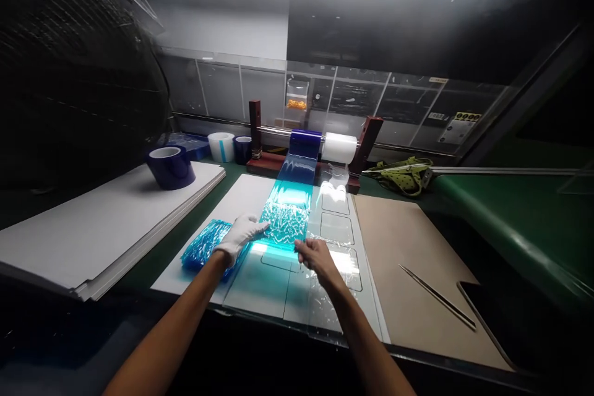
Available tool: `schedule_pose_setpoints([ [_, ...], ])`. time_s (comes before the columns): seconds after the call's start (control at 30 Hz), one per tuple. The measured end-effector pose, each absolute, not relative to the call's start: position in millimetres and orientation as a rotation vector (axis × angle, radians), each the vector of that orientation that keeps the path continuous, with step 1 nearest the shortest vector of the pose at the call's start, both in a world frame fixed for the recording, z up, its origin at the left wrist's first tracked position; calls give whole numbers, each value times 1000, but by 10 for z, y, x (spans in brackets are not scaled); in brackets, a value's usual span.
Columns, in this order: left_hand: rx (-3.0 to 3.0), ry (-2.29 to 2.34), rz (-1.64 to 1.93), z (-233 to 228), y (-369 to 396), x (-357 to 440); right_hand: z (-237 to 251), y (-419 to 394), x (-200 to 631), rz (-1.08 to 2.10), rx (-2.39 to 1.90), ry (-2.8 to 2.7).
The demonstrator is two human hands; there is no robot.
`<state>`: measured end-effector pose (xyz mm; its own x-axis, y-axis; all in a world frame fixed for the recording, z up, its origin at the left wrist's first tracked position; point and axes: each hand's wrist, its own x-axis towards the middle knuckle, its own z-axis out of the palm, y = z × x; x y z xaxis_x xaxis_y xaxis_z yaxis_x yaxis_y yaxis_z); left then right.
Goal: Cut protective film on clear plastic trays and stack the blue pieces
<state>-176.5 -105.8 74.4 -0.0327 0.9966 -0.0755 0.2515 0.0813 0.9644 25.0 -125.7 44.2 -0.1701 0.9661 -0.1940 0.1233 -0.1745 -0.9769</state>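
A strip of blue film point(290, 198) runs from a blue roll point(305, 141) on a red-posted dispenser down onto a clear panel point(297, 294) with rounded rectangular cut-outs. My left hand point(239, 236), in a white glove, lies flat on the film's left edge with fingers spread. My right hand point(315, 255), bare, pinches the film's near right corner. A crumpled wad of blue film point(204, 246) lies just left of my left hand. A white roll point(340, 147) sits beside the blue one on the same rod.
A stack of white sheets point(83, 229) at left carries a blue tape roll point(171, 167). More rolls point(221, 146) stand behind. Brown board point(413, 260) at right holds long tweezers point(439, 297). A green strap point(406, 174) and a green conveyor surface point(510, 210) lie at right.
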Motion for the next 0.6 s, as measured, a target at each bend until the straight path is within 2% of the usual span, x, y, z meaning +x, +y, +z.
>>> schedule_pose_setpoints([
  [0.3, 954, 1413, 1143, 168, -2235, -1979, 23, -2588, -10, 1467, -1372, -1272],
  [0.6, 746, 1490, 1211, -192, -2600, -1818, -303, -2825, -17, 1609, -1422, -1024],
])
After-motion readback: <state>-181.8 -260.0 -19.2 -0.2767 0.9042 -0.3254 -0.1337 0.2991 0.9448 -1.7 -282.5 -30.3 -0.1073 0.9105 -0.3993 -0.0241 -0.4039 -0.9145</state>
